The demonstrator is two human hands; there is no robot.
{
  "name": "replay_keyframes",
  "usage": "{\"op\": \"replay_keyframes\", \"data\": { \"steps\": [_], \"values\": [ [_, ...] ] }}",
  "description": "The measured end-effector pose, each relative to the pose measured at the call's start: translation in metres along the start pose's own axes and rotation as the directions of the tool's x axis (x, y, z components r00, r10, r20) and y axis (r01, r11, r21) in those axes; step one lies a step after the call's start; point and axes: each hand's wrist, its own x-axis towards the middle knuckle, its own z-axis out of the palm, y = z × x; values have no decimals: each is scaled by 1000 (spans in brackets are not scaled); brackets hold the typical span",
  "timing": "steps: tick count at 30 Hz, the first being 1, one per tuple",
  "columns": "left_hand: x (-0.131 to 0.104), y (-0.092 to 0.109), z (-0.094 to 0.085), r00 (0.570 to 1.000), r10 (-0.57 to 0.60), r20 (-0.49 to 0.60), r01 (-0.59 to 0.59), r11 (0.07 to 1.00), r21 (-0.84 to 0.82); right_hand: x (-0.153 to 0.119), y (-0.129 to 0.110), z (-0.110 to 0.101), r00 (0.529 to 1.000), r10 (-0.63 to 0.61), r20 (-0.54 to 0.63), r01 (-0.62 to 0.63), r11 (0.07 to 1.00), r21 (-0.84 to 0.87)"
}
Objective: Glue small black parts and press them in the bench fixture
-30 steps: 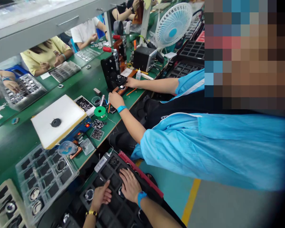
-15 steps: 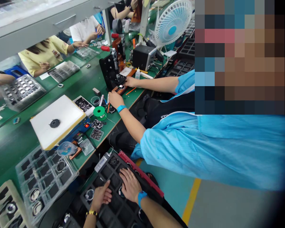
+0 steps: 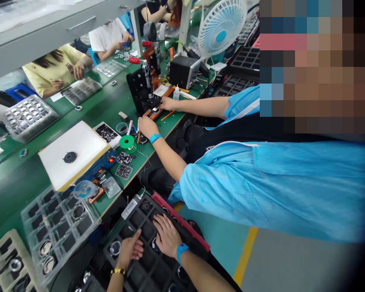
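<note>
Both of my hands are over a black compartment tray point(image 3: 136, 219) at the bottom centre. My left hand point(image 3: 132, 248), with a yellow beaded bracelet, has its fingers apart and nothing visible in it. To its left a round metal-rimmed part point(image 3: 115, 247) lies in a compartment. My right hand point(image 3: 166, 235), wearing a blue wristband, lies palm down with fingers spread on the tray. Beside its thumb sits a small dark round part point(image 3: 154, 244), partly hidden by the hand. Another black round part point(image 3: 146, 206) occupies a compartment near the tray's far corner.
A clear compartment tray point(image 3: 61, 227) and a beige tray point(image 3: 24, 251) are at the left. The green bench point(image 3: 121, 182) holds a white pad point(image 3: 76, 142), a green spool point(image 3: 127, 142) and a black press point(image 3: 136, 91). A co-worker in blue sits at the right; others sit across.
Across the bench, the hand of the person in yellow has moved back from the far tray toward their body. My own hands have hardly moved.
</note>
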Motion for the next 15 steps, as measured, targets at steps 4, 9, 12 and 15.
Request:
{"op": "replay_keyframes", "data": {
  "steps": [4, 9, 12, 15],
  "values": [
    [-1, 0, 0, 1000, 3, -1, -3, 1000, 3, -1, 0, 0, 1000, -7, -10, 7, 1000, -1],
    [-3, 1, 0, 1000, 6, 3, -6, 1000, 2, 0, 0, -2, 1000, -12, -21, 12, 1000, 2],
    [-3, 2, 0, 1000, 2, 8, -2, 1000, 1, 0, -1, -3, 1000, -17, -22, 17, 1000, 6],
    [-2, 2, 0, 1000, -1, 8, 1, 1000, 2, 1, -1, -3, 1000, -14, -21, 14, 1000, 9]
  ]
}}
